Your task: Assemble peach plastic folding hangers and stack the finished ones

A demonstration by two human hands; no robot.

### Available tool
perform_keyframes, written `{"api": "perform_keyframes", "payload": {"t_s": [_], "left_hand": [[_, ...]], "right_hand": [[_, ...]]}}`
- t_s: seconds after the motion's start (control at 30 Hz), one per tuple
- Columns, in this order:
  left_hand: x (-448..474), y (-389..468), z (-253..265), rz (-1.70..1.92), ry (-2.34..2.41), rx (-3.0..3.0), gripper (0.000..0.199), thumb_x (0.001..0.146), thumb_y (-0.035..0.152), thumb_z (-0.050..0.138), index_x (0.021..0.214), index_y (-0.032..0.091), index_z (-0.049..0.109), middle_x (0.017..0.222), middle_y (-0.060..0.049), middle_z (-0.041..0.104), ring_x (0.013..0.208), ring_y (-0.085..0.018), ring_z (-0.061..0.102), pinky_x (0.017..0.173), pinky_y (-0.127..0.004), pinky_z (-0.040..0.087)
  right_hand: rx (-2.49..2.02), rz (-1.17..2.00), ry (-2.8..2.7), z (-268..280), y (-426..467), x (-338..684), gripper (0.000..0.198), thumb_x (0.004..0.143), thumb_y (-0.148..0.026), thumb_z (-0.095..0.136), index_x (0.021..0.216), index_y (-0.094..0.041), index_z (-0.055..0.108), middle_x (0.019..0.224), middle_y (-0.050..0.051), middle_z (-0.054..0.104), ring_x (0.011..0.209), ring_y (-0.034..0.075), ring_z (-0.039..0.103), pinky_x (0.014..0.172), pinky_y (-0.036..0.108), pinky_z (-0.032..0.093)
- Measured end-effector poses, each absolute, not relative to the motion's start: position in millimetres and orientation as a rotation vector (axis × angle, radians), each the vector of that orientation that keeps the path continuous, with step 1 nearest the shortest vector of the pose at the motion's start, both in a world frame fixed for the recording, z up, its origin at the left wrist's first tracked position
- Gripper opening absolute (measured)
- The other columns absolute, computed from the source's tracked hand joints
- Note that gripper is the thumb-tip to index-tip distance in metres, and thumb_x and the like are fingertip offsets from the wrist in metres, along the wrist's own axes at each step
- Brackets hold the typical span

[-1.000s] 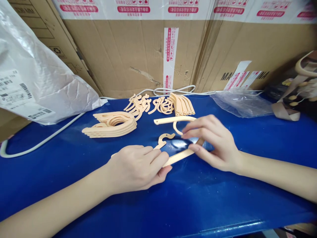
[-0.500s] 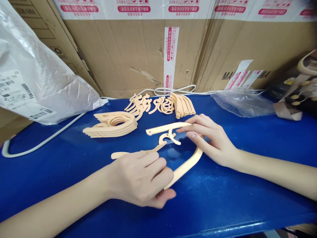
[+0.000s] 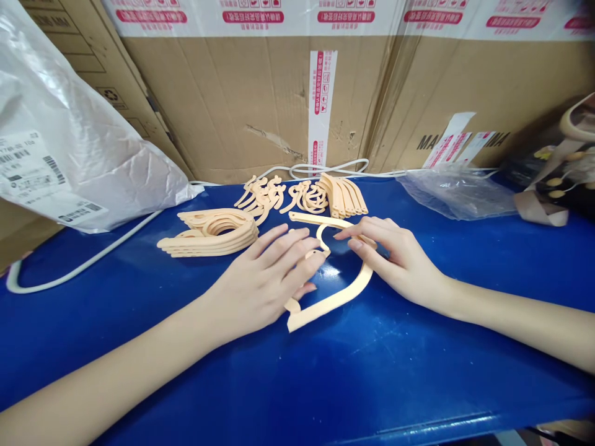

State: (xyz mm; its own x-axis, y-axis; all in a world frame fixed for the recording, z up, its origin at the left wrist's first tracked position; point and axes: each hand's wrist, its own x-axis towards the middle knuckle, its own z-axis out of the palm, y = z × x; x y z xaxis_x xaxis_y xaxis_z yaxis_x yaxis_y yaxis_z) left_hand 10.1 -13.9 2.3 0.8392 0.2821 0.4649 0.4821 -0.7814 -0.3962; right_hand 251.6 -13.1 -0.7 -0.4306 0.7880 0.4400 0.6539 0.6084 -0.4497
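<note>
A cream folding clothes hanger (image 3: 341,298) is unfolded on the blue tabletop, its two arms spread and its curved hook (image 3: 320,234) between them. My right hand (image 3: 400,254) grips it at the bend on the right, thumb and fingers around the joint. Over the hanger's left side lies my left hand (image 3: 264,275), fingers stretched and slightly apart. Beneath that hand is another cream piece, with one end (image 3: 292,305) showing below the palm; most of it is hidden. Whether the left fingertips press on that piece or the hook, I cannot tell.
Behind my left hand sits a stack of folded hangers (image 3: 209,238). Loose hooks (image 3: 309,197) and a row of curved arms (image 3: 344,195) lie farther back. Cardboard boxes (image 3: 223,105) line the rear. A silver mailing bag (image 3: 88,136) leans left; clear plastic (image 3: 460,192) lies right.
My left hand has let go of the lower arm's end, moved up and opened over the small piece. The hanger has turned slightly in my right hand, its upper arm now farther back.
</note>
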Motion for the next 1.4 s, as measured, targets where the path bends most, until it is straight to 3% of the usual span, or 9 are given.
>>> {"api": "perform_keyframes", "payload": {"t_s": [0.17,0.33,0.63,0.87,1.07,1.23,1.4], "left_hand": [[9.9,-10.3,0.8,-0.489,-0.746,-2.432,0.04,0.095,0.035,0.048,0.123,0.007,0.052,0.117,-0.017,0.063,0.106,-0.03,0.059,0.087,-0.042,0.048],[8.3,-7.3,-1.7,-0.437,-0.912,-2.41,0.052,0.097,0.041,0.037,0.128,0.0,0.046,0.117,-0.023,0.059,0.107,-0.034,0.056,0.088,-0.046,0.047],[4.2,-6.1,-1.8,-0.421,-0.984,-2.412,0.041,0.09,0.024,0.042,0.125,0.005,0.048,0.089,-0.011,0.062,0.083,-0.028,0.057,0.071,-0.039,0.045],[4.6,-6.8,-2.1,-0.607,-0.872,-2.791,0.031,0.092,0.018,0.048,0.123,0.014,0.047,0.095,-0.006,0.063,0.085,-0.021,0.055,0.073,-0.032,0.043],[2.4,-6.9,-1.0,-0.547,-0.592,-2.983,0.039,0.089,0.0,0.037,0.121,0.019,0.05,0.1,-0.005,0.061,0.092,-0.019,0.052,0.076,-0.031,0.043],[2.9,-8.8,-0.2,-0.566,-0.504,-2.988,0.027,0.094,0.006,0.037,0.11,0.018,0.056,0.102,-0.006,0.062,0.094,-0.019,0.054,0.076,-0.031,0.046],[3.9,-10.8,0.2,-0.599,-0.52,-2.976,0.031,0.097,0.009,0.034,0.119,0.017,0.055,0.112,-0.007,0.062,0.1,-0.018,0.054,0.083,-0.03,0.047]], "right_hand": [[-1.18,0.313,-2.196,-1.4,-12.5,251.4,0.023,0.097,-0.032,0.043,0.104,-0.023,0.063,0.088,0.001,0.066,0.081,0.017,0.058,0.074,0.032,0.033],[-1.196,0.33,-2.197,-2.5,-11.7,250.8,0.024,0.097,-0.035,0.044,0.105,-0.023,0.063,0.082,0.0,0.064,0.078,0.016,0.057,0.072,0.032,0.032],[-1.219,0.357,-2.177,-2.6,-10.2,251.1,0.025,0.097,-0.036,0.045,0.105,-0.022,0.065,0.077,-0.001,0.064,0.076,0.016,0.057,0.074,0.033,0.032],[-1.265,0.363,-2.164,-2.6,-10.3,250.6,0.025,0.096,-0.037,0.045,0.104,-0.024,0.066,0.09,0.001,0.07,0.081,0.018,0.062,0.079,0.035,0.033],[-1.274,0.364,-2.173,-2.9,-9.6,249.9,0.025,0.096,-0.038,0.046,0.1,-0.022,0.065,0.079,-0.002,0.067,0.074,0.016,0.06,0.077,0.033,0.034],[-1.256,0.379,-2.185,-3.7,-9.2,250.7,0.021,0.095,-0.036,0.047,0.098,-0.023,0.063,0.072,-0.004,0.062,0.07,0.014,0.056,0.075,0.032,0.033],[-1.242,0.363,-2.166,-4.2,-8.3,250.9,0.018,0.096,-0.035,0.047,0.1,-0.022,0.06,0.071,-0.005,0.058,0.069,0.013,0.054,0.073,0.031,0.033]]}}
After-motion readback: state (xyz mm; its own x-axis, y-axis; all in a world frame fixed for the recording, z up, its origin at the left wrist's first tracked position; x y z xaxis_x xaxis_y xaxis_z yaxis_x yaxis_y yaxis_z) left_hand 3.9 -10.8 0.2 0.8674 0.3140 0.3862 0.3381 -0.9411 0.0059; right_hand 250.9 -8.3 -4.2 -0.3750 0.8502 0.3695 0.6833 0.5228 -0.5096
